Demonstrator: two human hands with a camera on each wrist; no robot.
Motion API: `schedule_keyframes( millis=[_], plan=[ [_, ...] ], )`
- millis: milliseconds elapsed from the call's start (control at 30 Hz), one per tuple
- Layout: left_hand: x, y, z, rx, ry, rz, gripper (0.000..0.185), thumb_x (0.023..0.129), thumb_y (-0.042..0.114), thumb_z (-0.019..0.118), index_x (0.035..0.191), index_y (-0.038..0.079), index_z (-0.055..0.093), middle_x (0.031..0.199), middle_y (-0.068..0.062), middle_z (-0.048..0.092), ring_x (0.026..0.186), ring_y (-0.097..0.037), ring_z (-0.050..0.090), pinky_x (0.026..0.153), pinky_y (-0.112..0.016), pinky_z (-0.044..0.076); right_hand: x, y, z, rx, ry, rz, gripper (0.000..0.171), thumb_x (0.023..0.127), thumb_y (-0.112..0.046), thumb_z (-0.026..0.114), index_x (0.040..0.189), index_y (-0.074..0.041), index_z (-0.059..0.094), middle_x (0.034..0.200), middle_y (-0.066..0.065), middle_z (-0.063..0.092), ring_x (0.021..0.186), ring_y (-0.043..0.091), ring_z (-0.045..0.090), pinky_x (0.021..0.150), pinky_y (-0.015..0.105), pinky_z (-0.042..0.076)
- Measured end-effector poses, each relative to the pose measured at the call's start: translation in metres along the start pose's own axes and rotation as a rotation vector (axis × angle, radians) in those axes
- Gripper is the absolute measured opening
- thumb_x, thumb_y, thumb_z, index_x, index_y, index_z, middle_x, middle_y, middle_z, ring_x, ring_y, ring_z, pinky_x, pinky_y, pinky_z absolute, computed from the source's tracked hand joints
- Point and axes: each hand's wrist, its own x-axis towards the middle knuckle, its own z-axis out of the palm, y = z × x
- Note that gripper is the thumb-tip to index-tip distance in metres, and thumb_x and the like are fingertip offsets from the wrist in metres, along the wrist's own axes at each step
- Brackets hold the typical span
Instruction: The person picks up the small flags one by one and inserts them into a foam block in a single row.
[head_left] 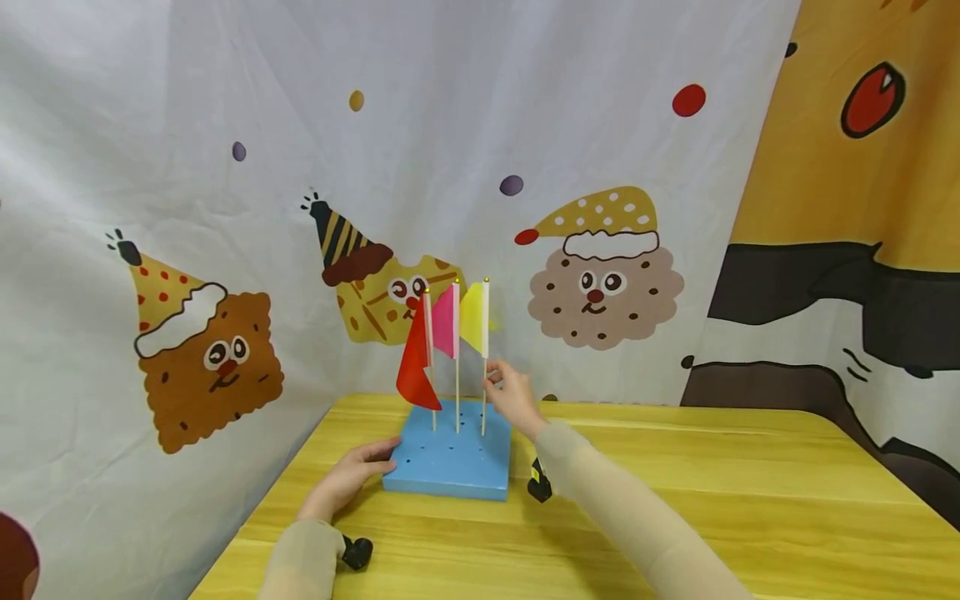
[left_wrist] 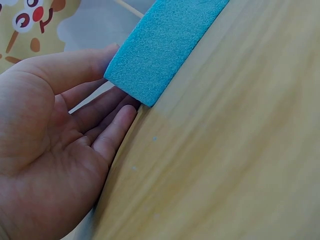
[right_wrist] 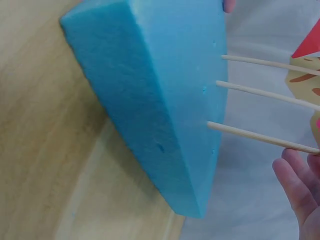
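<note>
A blue foam block (head_left: 450, 475) with small holes lies on the table. Three flags on thin wooden sticks stand in it in a row: a red flag (head_left: 417, 358), a pink flag (head_left: 446, 323) and a yellow flag (head_left: 474, 318). My right hand (head_left: 513, 395) pinches the yellow flag's stick below its cloth; in the right wrist view its fingertips are at that stick (right_wrist: 260, 137), whose lower end sits in the foam. With fairly straight fingers, my left hand (left_wrist: 55, 130) touches the left side of the block, thumb at the upper edge.
The wooden table (head_left: 675, 483) extends to the right of the block. Behind it hangs a white cloth (head_left: 450, 100) printed with cartoon biscuits. A black wrist device (head_left: 538, 482) shows beside the right sleeve, another (head_left: 357, 552) beside the left.
</note>
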Motion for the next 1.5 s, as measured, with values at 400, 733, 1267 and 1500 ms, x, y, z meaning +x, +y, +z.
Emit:
schedule_keyframes(
  millis=[400,733,1267,1500],
  plan=[
    [0.003,-0.001,0.002,0.006,-0.012,0.004,0.056,0.096,0.017,0.062,0.145,-0.001,0.042,0.151,-0.02,0.035,0.139,-0.04,0.029,0.113,-0.055,0.021,-0.002,0.008,-0.002,-0.031,0.028,0.026,0.017,0.095,-0.012,0.062,0.111,-0.007,0.059,0.086,0.007,0.065,0.061,0.013,0.063,0.05,0.028,0.053],
    [0.008,-0.002,0.007,-0.011,-0.031,-0.015,0.056,0.096,0.017,0.061,0.146,-0.001,0.041,0.152,-0.02,0.034,0.14,-0.04,0.026,0.113,-0.055,0.021,-0.017,0.031,-0.02,-0.026,0.024,0.04,0.026,0.096,-0.022,0.062,0.113,-0.002,0.061,0.088,0.011,0.066,0.068,0.024,0.066,0.054,0.03,0.054],
    [0.012,-0.005,-0.005,-0.001,-0.021,-0.031,0.057,0.096,0.017,0.062,0.146,-0.002,0.041,0.152,-0.022,0.033,0.14,-0.042,0.024,0.112,-0.057,0.02,-0.052,0.086,-0.124,-0.096,0.092,0.231,0.033,0.099,-0.027,0.055,0.12,-0.001,0.056,0.096,0.015,0.063,0.08,0.04,0.066,0.059,0.047,0.056],
    [0.011,-0.006,-0.007,-0.003,0.007,-0.052,0.058,0.094,0.017,0.065,0.144,-0.002,0.043,0.151,-0.022,0.035,0.14,-0.041,0.025,0.113,-0.056,0.018,-0.063,0.104,-0.157,-0.155,0.137,0.224,0.033,0.1,-0.026,0.054,0.118,0.001,0.056,0.093,0.016,0.063,0.076,0.04,0.066,0.053,0.041,0.055]
  ],
)
